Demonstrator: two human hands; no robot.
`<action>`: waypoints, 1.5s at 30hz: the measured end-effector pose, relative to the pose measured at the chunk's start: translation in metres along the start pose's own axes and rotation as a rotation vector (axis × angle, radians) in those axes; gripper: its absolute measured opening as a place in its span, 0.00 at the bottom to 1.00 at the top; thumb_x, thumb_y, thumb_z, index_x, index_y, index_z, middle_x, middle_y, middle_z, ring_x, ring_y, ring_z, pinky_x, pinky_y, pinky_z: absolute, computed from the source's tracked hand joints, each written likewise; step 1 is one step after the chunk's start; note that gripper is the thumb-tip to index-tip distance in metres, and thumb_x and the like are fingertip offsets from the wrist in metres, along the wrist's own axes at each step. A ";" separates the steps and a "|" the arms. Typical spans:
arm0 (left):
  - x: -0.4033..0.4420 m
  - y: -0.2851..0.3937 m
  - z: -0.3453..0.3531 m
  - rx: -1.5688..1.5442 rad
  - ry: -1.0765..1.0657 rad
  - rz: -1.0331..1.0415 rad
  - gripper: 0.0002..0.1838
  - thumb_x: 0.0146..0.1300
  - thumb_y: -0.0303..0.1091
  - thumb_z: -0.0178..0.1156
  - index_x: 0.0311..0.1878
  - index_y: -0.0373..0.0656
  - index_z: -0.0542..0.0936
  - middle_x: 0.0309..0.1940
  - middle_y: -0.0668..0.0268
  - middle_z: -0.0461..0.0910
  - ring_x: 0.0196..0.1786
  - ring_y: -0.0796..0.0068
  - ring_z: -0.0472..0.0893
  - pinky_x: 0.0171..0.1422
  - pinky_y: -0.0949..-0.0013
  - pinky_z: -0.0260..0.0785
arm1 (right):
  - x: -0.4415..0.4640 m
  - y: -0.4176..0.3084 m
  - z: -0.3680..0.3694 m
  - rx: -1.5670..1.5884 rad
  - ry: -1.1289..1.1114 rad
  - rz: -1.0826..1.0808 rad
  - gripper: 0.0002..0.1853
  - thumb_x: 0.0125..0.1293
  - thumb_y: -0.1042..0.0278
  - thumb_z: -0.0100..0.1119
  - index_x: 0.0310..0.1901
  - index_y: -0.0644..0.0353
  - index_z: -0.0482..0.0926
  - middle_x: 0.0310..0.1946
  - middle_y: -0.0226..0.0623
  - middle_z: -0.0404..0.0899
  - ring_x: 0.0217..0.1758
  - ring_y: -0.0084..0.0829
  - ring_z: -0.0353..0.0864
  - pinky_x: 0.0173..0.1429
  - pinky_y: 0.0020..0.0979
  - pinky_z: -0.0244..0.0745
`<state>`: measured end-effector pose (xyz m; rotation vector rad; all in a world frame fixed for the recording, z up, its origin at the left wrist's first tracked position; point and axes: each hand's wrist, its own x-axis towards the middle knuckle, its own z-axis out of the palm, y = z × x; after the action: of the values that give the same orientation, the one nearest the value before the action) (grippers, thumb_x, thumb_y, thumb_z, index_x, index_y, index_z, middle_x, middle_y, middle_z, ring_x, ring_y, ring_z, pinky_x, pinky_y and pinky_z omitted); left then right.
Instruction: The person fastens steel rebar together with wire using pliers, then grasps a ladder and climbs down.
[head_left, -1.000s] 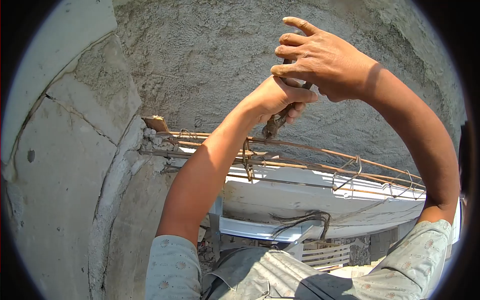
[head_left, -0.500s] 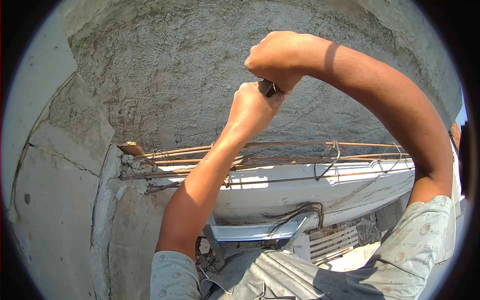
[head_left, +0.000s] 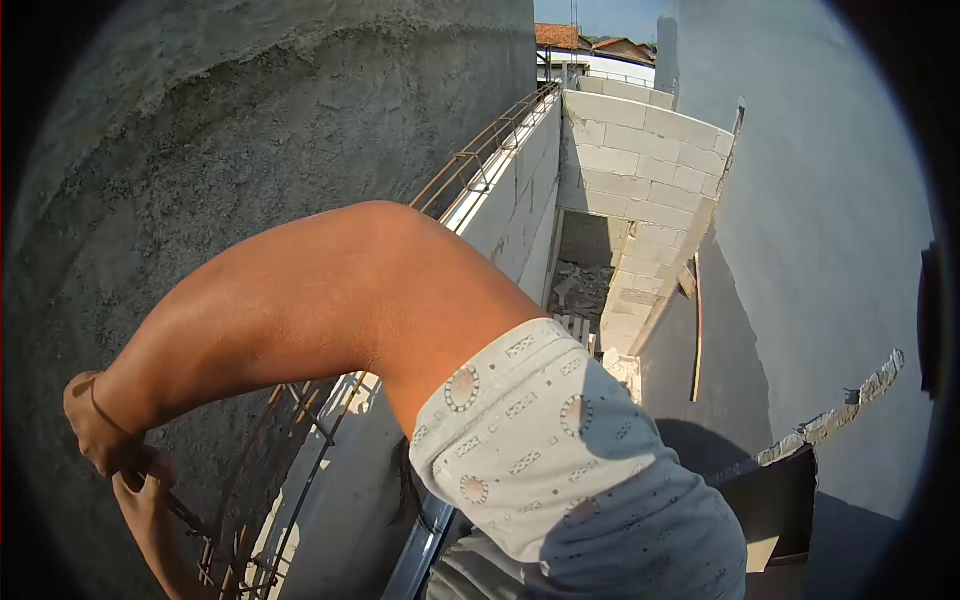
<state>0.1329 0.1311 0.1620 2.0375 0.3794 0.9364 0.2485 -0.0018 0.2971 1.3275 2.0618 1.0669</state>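
Observation:
At the left edge, my right hand is closed on a dark tool, its arm bent across the view. Just below it, my left hand wraps round the same dark tool, whose lower part slants down toward the steel bars. Most of the tool is hidden by my hands, so its kind cannot be made out. Rusty reinforcing bars with wire ties run along the top of the block wall, beside the rough grey plastered wall.
A light block wall with a doorway stands ahead, rubble beyond it. On the right rises a smooth grey wall with a thin wooden strip against it. A broken edge juts at lower right.
The view has swung to the right, so both hands now show at the far left. My right hand has gone from spread fingers to a closed grip at the tool.

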 end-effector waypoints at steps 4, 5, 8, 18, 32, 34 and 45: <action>0.015 -0.024 0.007 0.191 0.193 0.154 0.16 0.63 0.39 0.64 0.49 0.42 0.74 0.24 0.75 0.67 0.25 0.81 0.70 0.31 0.75 0.64 | 0.003 -0.006 -0.028 -0.048 -0.105 -0.003 0.10 0.66 0.58 0.63 0.47 0.40 0.87 0.44 0.24 0.87 0.60 0.31 0.81 0.67 0.48 0.72; 0.017 -0.020 0.009 0.169 0.189 0.125 0.16 0.63 0.39 0.63 0.49 0.42 0.74 0.24 0.75 0.67 0.25 0.81 0.69 0.31 0.75 0.64 | 0.002 -0.006 -0.030 -0.060 -0.132 0.005 0.10 0.65 0.58 0.63 0.47 0.40 0.87 0.43 0.24 0.87 0.60 0.31 0.81 0.67 0.49 0.72; 0.012 -0.006 0.001 0.015 0.098 0.002 0.16 0.63 0.38 0.63 0.50 0.42 0.74 0.24 0.75 0.67 0.25 0.82 0.69 0.32 0.75 0.64 | 0.016 0.000 -0.003 -0.234 0.261 -0.118 0.15 0.65 0.57 0.63 0.54 0.35 0.81 0.53 0.21 0.82 0.65 0.29 0.76 0.70 0.51 0.67; 0.005 0.012 -0.024 -0.719 -0.471 -0.175 0.18 0.61 0.40 0.63 0.50 0.42 0.74 0.26 0.74 0.68 0.28 0.80 0.70 0.33 0.75 0.63 | 0.034 0.019 0.018 -0.291 0.497 -0.279 0.14 0.68 0.53 0.61 0.55 0.34 0.80 0.53 0.17 0.82 0.66 0.25 0.75 0.73 0.44 0.64; 0.000 0.000 0.014 0.396 0.283 0.014 0.19 0.66 0.35 0.61 0.56 0.35 0.76 0.43 0.61 0.80 0.45 0.62 0.80 0.56 0.60 0.70 | 0.040 -0.010 -0.004 -0.183 0.003 -0.088 0.13 0.67 0.53 0.61 0.53 0.31 0.82 0.47 0.19 0.84 0.57 0.29 0.81 0.77 0.48 0.57; -0.002 -0.009 -0.007 0.092 0.079 -0.040 0.15 0.64 0.36 0.61 0.50 0.36 0.76 0.36 0.65 0.77 0.37 0.68 0.76 0.46 0.63 0.70 | 0.026 -0.002 0.009 -0.308 0.318 -0.165 0.16 0.66 0.51 0.61 0.56 0.29 0.80 0.51 0.17 0.82 0.60 0.28 0.78 0.77 0.51 0.56; -0.009 0.014 -0.022 -0.292 -0.157 0.008 0.18 0.60 0.46 0.70 0.39 0.42 0.77 0.25 0.72 0.70 0.27 0.82 0.67 0.32 0.72 0.60 | 0.037 0.003 -0.010 -0.238 0.144 -0.193 0.18 0.69 0.52 0.60 0.59 0.36 0.80 0.54 0.22 0.83 0.61 0.32 0.79 0.65 0.46 0.72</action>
<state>0.1098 0.1300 0.1762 1.8295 0.1402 0.7806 0.2270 0.0289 0.3071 0.9400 2.0393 1.3045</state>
